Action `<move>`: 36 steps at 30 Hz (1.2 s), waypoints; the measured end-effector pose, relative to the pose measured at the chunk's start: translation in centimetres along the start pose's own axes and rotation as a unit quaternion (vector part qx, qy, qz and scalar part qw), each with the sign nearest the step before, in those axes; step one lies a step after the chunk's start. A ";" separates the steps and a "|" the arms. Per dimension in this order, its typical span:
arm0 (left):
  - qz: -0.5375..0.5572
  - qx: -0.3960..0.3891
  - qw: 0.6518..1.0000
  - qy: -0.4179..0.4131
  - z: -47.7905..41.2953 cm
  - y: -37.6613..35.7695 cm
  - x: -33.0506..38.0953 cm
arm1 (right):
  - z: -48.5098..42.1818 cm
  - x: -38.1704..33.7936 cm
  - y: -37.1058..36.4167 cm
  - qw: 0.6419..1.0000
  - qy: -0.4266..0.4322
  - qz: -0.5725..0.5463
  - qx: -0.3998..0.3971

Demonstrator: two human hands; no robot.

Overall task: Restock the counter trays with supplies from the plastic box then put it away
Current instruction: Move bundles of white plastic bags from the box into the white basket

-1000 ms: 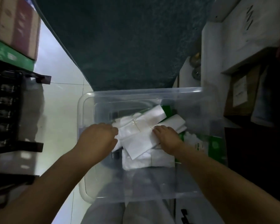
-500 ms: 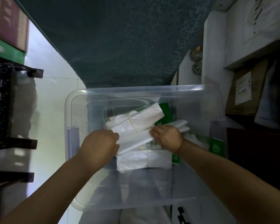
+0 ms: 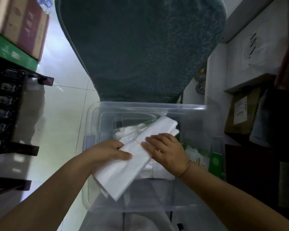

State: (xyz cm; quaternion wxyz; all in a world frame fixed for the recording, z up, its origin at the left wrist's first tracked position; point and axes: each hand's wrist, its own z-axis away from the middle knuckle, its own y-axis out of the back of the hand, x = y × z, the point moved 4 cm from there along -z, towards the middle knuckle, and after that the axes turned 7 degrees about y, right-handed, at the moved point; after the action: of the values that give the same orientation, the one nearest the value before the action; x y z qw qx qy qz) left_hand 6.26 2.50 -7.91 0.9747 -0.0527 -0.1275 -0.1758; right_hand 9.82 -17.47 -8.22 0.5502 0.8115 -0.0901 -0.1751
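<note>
Head view: at lower centre, a white bag bundle is clasped in both grips, left hand and right hand, above the plastic box.

Dim and bluish overall; glare brightens the floor tiles at left, dark shelves at right, edges curve.

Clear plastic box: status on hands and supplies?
Left hand and right hand both gripping white folded plastic-bag bundle. Bundle angled over clear plastic box. Nothing blocking.
</note>
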 end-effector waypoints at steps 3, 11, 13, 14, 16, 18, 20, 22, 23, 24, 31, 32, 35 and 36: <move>-0.066 0.118 0.990 -0.049 2.2 1.7 0.2 | -0.3 0.2 -0.5 0.997 -0.069 0.012 -0.017; -0.359 0.391 0.833 -0.156 6.7 6.4 -2.1 | -0.6 3.4 -7.4 0.946 -0.238 -0.053 -0.215; -0.352 0.407 0.828 -0.159 6.8 7.0 -3.1 | -1.0 3.5 -9.6 0.942 -0.227 -0.037 -0.243; -0.348 0.414 0.826 -0.156 6.8 7.2 -3.5 | -1.1 3.5 -10.5 0.941 -0.214 -0.021 -0.261; -0.345 0.426 0.824 -0.141 6.6 7.4 -4.2 | -1.3 3.3 -12.2 0.929 -0.181 0.013 -0.322; -0.352 0.437 0.817 -0.131 6.5 7.2 -4.7 | -1.2 3.4 -13.0 0.911 -0.189 0.036 -0.364; -0.364 0.449 0.806 -0.129 6.4 6.7 -5.0 | -1.2 3.6 -12.9 0.899 -0.214 0.058 -0.378; -0.390 0.435 0.804 -0.115 6.1 6.2 -5.4 | -0.9 3.2 -12.5 0.894 -0.211 0.054 -0.392; -0.404 0.417 0.808 -0.102 5.8 6.0 -5.6 | -0.8 2.9 -12.2 0.894 -0.205 0.043 -0.397; -0.412 0.395 0.817 -0.084 5.6 5.9 -5.9 | -0.6 2.5 -11.8 0.892 -0.203 0.032 -0.402; -0.419 0.407 0.804 -0.110 9.2 4.4 -6.1 | 0.4 -1.2 -6.3 0.858 -0.256 0.039 -0.444; -0.414 0.412 0.802 -0.121 10.1 4.2 -5.9 | 0.7 -1.7 -4.8 0.856 -0.284 0.041 -0.431; -0.402 0.423 0.794 -0.169 13.2 3.7 -4.6 | 1.7 -3.0 0.4 0.843 -0.379 0.044 -0.379; -0.397 0.428 0.789 -0.190 14.3 3.4 -3.9 | 2.0 -3.5 2.4 0.836 -0.410 0.045 -0.361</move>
State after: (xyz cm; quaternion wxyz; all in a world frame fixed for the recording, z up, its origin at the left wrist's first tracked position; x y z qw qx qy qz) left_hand 0.62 9.09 4.61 0.6978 0.3930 -0.3816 -0.4615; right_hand 5.95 -18.93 -6.05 0.7239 0.4041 -0.2745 -0.4871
